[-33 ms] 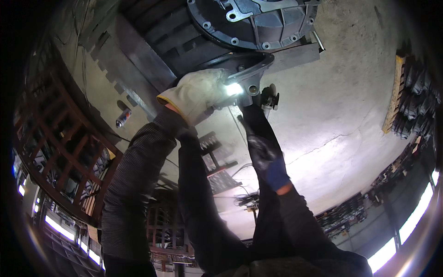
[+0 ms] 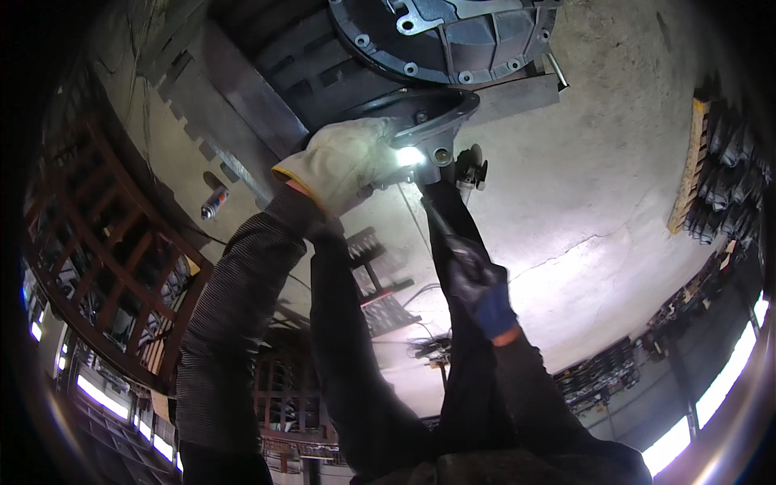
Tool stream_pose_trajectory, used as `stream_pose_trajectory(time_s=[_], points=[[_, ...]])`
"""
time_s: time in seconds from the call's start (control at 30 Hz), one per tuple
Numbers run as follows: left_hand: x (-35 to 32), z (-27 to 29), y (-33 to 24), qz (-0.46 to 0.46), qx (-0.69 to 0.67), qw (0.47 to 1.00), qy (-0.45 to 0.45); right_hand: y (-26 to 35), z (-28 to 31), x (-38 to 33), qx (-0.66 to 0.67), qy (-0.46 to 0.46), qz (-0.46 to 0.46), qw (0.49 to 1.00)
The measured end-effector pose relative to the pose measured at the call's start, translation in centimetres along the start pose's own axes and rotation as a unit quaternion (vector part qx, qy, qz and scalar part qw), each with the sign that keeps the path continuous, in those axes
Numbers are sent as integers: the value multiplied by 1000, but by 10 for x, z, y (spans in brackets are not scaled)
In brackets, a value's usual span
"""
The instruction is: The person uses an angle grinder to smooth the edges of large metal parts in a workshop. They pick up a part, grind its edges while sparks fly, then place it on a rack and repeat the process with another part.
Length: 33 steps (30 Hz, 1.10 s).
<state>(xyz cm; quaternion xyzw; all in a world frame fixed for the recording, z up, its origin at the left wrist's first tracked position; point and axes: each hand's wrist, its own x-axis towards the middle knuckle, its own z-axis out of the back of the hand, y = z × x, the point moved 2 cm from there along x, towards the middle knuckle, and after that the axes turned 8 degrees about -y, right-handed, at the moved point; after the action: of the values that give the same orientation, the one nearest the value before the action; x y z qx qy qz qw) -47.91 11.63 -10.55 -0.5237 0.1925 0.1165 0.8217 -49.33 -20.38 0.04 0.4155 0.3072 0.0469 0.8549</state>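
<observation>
My left hand (image 2: 343, 158), in a white work glove with a yellow cuff edge, is closed on the side of a dark metal casting (image 2: 440, 128). This housing has a flat flange and a round bolt hole, and a bright light glares on it next to my fingers. Lower down, my right hand (image 2: 477, 283) wears a dark glove with a blue cuff. Its fingers wrap round a thin dark rod-shaped tool (image 2: 436, 217), which slants up to just under the casting. Blur and shade hide the tool's kind.
A large round metal housing (image 2: 485, 48) with bolt holes around its rim lies beyond the casting. An angle grinder (image 2: 470, 171) is on the concrete floor to the right. A spray can (image 2: 214, 202) lies left, near a brown metal rack (image 2: 97, 242). Dark parts fill a crate (image 2: 719, 178) far right.
My right hand has shifted slightly to the right, and the rod-shaped tool shows more plainly below the casting. My left hand and the casting hold nearly the same place.
</observation>
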Motion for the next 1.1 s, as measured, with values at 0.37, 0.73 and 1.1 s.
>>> stream_pose_trajectory(time_s=[0.37, 0.73, 1.1], points=[[-3, -4, -13, 78, -165, 983, -20, 41, 25, 25, 148, -87, -123, 977], [0, -9, -13, -10, 128, 991, 26, 87, 29, 70, -311, 106, 145, 933], [-37, 43, -58, 25, 72, 997, -9, 98, 29, 95, -368, 207, 189, 887]])
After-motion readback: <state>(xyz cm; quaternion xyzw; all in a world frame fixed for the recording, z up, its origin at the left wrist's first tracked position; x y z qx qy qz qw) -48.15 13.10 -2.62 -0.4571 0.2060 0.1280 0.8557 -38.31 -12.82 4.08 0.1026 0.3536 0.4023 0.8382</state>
